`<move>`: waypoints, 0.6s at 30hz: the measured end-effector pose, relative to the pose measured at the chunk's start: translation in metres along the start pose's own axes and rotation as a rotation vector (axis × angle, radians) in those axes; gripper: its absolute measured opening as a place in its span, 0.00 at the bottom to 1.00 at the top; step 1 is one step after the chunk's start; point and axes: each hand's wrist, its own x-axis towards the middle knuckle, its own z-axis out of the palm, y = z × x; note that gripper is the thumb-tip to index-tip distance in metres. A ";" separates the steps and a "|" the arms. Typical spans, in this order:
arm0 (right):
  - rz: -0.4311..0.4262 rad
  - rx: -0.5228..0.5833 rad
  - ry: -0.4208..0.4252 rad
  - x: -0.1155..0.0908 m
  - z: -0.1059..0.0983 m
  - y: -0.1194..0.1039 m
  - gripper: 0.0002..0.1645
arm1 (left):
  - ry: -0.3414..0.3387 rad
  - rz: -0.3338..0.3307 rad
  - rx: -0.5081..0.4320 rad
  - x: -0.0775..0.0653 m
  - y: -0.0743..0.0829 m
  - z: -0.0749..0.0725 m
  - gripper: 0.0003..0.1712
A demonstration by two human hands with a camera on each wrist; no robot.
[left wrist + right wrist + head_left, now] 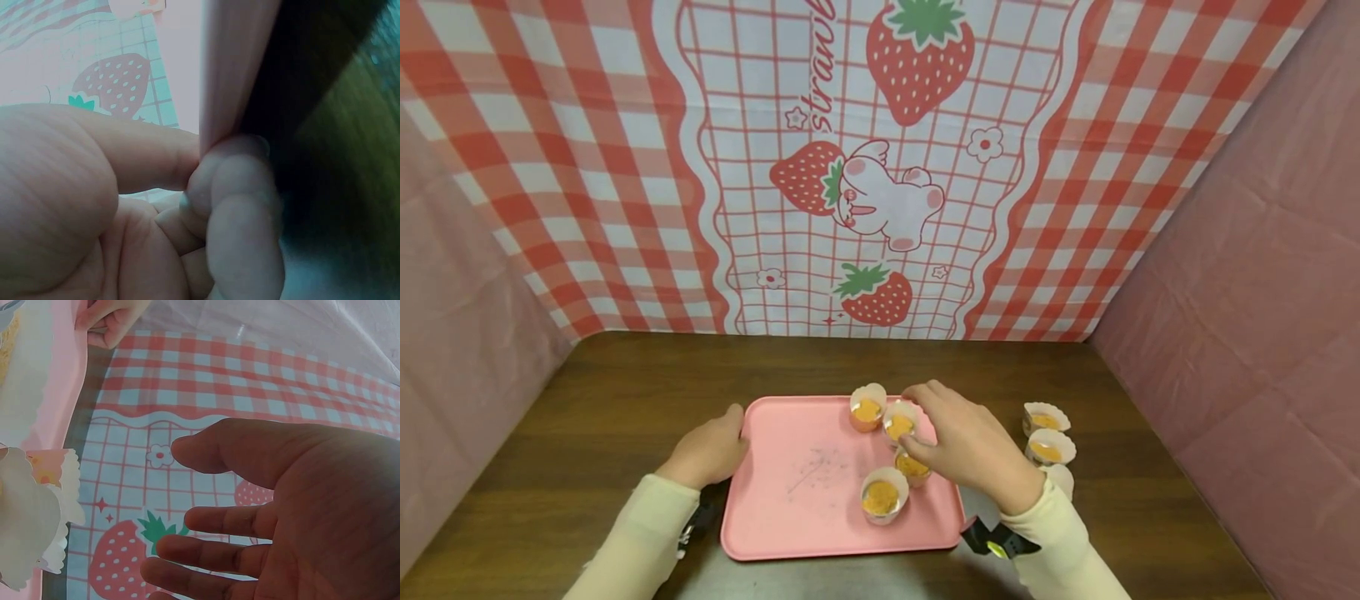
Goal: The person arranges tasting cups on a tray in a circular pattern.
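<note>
Cloth text: red script on the checked cloth [1078, 167] behind — "straw" reads clearly, runs sideways, next letter cut by the top of the head view.
Cloth print: strawberries, flowers, a white cartoon animal lying sideways.
Tray: pink, flat on the brown wood tabletop [512, 467]; grey marks on its left half, not readable as writing.
Left hand [706, 450]: thumb and bent fingers pinch the left edge of the tray [782, 517].
Right hand [966, 437]: over the right side of the tray, fingers spread and holding nothing — the right wrist view shows a gap between them and the cups.
Cupcakes on tray: four in pale paper cups, all in the right half. Back-left cupcake [866, 412], second cupcake [900, 427] just beside it under the thumb, third cupcake [913, 468] partly hidden, front cupcake [882, 496] nearest the viewer.
Cups off tray: two filled cups [1047, 448] to the right on the tabletop, plus a pale shape by the sleeve, mostly hidden, can't tell what.
Wrists: black band [1000, 540] at right, yellow-green spot on it.
</note>
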 end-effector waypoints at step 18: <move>0.021 -0.007 -0.010 0.000 -0.001 0.001 0.31 | -0.007 -0.011 -0.009 0.000 0.001 -0.001 0.20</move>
